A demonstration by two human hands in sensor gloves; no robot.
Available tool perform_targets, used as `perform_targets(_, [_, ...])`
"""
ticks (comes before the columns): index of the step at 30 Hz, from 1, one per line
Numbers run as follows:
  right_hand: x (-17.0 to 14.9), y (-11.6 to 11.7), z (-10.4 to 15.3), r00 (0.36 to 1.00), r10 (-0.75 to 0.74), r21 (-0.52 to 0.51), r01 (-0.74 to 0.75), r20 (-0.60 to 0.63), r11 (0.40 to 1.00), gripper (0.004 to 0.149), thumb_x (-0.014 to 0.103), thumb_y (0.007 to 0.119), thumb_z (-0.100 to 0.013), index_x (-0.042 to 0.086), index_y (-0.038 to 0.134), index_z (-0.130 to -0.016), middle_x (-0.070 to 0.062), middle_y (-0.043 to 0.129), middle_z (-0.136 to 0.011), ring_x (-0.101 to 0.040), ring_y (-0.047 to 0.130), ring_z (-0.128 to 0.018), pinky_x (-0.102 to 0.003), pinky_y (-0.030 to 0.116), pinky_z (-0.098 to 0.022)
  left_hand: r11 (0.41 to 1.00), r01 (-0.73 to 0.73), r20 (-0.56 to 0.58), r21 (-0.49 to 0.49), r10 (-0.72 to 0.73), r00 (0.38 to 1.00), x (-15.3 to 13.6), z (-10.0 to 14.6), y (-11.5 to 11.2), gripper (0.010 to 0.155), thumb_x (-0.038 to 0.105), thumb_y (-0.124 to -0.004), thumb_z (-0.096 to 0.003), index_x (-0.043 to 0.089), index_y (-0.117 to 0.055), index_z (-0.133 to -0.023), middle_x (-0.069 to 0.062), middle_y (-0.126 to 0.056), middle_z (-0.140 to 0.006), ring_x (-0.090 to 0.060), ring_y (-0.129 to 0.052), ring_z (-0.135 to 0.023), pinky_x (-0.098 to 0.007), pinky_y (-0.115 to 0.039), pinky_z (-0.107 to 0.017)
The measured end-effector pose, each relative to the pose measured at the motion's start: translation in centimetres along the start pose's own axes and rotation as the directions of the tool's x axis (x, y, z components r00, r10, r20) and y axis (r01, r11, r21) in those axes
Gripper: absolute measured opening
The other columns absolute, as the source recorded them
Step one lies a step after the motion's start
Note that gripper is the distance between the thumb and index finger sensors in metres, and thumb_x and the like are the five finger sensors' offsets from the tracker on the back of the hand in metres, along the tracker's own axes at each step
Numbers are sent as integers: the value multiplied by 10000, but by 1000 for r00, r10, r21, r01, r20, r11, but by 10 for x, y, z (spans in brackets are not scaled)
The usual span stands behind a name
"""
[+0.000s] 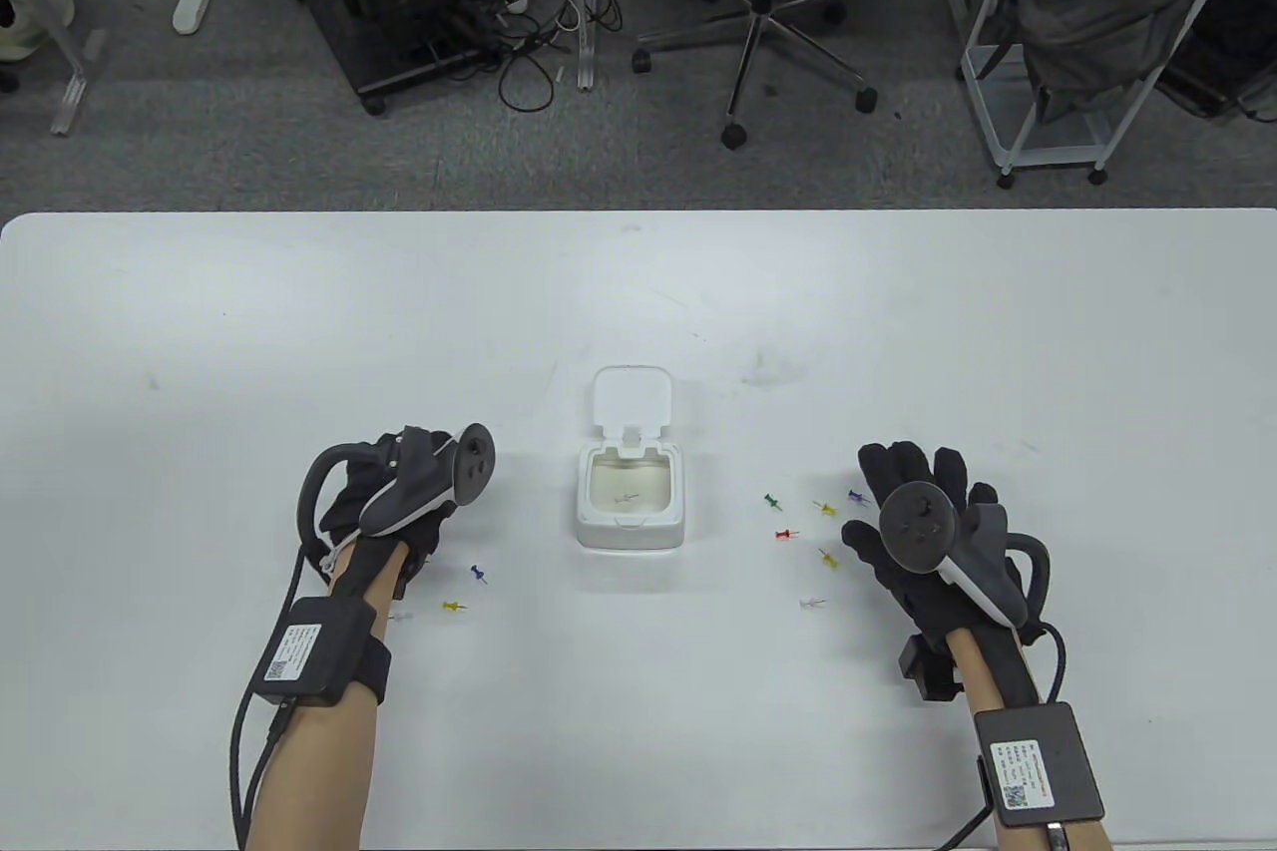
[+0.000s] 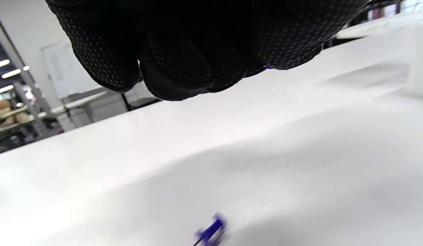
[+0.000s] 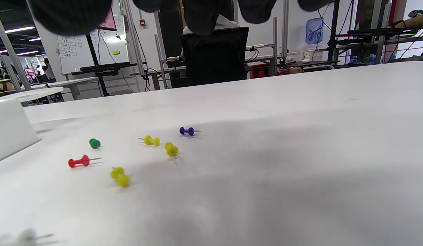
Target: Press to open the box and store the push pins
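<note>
**Inspector:** Firstly, the grips. The left hand (image 1: 399, 502), in a black sensor glove, has its fingers bunched together; a speck of blue shows between the fingertips (image 2: 184, 73) in the left wrist view, so it probably pinches a pin, though I cannot confirm it. The right hand (image 1: 923, 522) lies spread flat, holding nothing.

**Assistant:** And the box?

**Inspector:** The small white plastic box (image 1: 631, 498) sits between the hands, hinged lid (image 1: 632, 399) raised, one clear pin (image 1: 628, 497) inside. Loose coloured push pins lie to its right: green (image 1: 770, 499), red (image 1: 786, 535), blue (image 1: 856, 496). Another blue pin (image 1: 479, 575) and a yellow pin (image 1: 454, 607) lie near the left hand on the white table (image 1: 299, 342).

**Assistant:** Stage?

**Inspector:** Opening is done; storing is under way. Next, I judge, the left hand carries over the opening and releases.
</note>
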State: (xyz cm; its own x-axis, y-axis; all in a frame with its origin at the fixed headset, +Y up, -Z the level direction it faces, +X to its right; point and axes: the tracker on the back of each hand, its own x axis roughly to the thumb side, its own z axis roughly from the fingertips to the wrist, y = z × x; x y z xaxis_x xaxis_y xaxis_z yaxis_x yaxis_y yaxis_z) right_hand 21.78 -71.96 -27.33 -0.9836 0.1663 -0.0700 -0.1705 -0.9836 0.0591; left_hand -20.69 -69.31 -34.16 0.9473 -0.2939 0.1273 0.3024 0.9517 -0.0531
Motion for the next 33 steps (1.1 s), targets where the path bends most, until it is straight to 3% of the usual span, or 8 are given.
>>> perform_targets(12, [0, 0, 0, 1000, -2, -1, 2, 1, 1000, 721, 552, 627, -431, 356, 317, -1052, -51, 383, -1230, -456, 337, -1109, -701, 342, -748, 995, -24, 196, 96, 5, 981, 75, -3, 39, 413, 457, -747, -497, 326, -786, -887, 90, -909, -876, -150, -995, -666, -471, -827, -695])
perform_targets(19, [-1, 0, 0, 1000, -2, -4, 2, 2, 1000, 721, 553, 626, -431, 358, 314, -1052, -52, 382, -1230, -456, 335, -1110, -700, 342, -748, 994, -29, 272, 101, 1, 962, 111, -6, 51, 412, 459, -749, -496, 334, -785, -887, 96, -907, -880, -148, -994, -672, -469, -823, -703])
perform_targets(30, [-1, -1, 0, 1000, -1, -6, 1, 2, 1000, 727, 553, 626, -431, 357, 305, -1052, -55, 389, -1230, -456, 336, -1110, -700, 342, -748, 995, -25, 298, 95, -4, 954, 125, -7, 50, 409, 461, -759, -492, 342, -795, -882, 103, -911, -879, -145, -997, -674, -464, -825, -704])
perform_targets(33, [0, 0, 0, 1000, -2, -5, 2, 2, 1000, 728, 553, 626, -431, 356, 301, -1052, -55, 388, -1230, -454, 334, -1111, -700, 341, -749, 995, -33, 294, 94, 4, 956, 123, -8, 49, 469, 481, -763, -488, 327, -782, -931, 85, -896, -930, -154, -997, -713, -467, -821, -709])
